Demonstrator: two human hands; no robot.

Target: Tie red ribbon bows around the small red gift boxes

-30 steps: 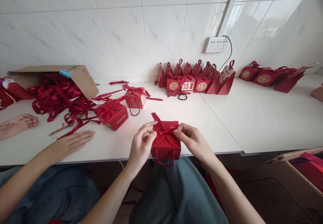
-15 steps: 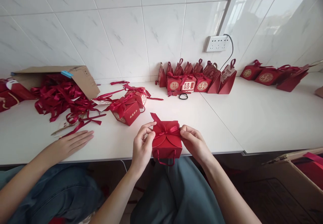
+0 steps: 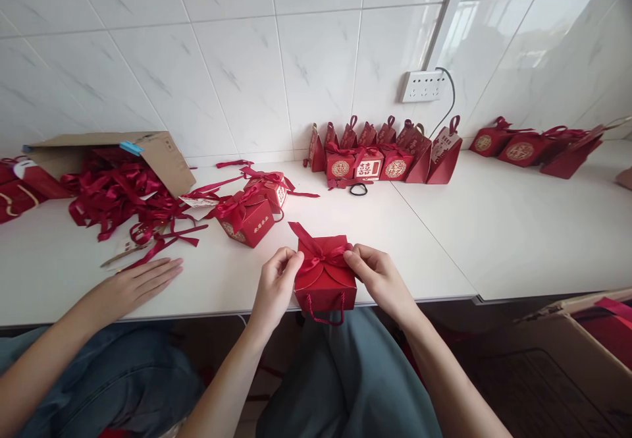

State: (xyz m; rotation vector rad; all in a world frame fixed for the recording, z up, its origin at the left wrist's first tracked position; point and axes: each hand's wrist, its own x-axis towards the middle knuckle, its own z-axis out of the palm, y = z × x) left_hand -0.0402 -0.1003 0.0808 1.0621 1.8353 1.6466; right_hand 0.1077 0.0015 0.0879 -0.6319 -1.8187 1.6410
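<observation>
A red gift box [image 3: 326, 288] with curved top flaps and a twisted cord handle sits at the counter's front edge. A shiny red ribbon [image 3: 322, 257] is tied in a bow across its top. At the bow's left side, my left hand [image 3: 274, 281] pinches the ribbon between thumb and forefinger. My right hand [image 3: 378, 276] pinches the bow's right loop, its fingers curled in. One ribbon tail sticks up past the box's back left corner.
Another person's hand [image 3: 133, 288] lies flat on the counter at left. Behind it, a cardboard box [image 3: 170, 164] spills red ribbons [image 3: 123, 194]. Two tied boxes [image 3: 254, 224] stand nearby. Rows of red boxes [image 3: 368, 161] line the wall. An open carton [image 3: 557, 339] is at lower right.
My left fingers have closed in from a more spread pose onto the ribbon. My right hand has moved slightly left over the bow. The bow looks fuller; the other person's hand stays put.
</observation>
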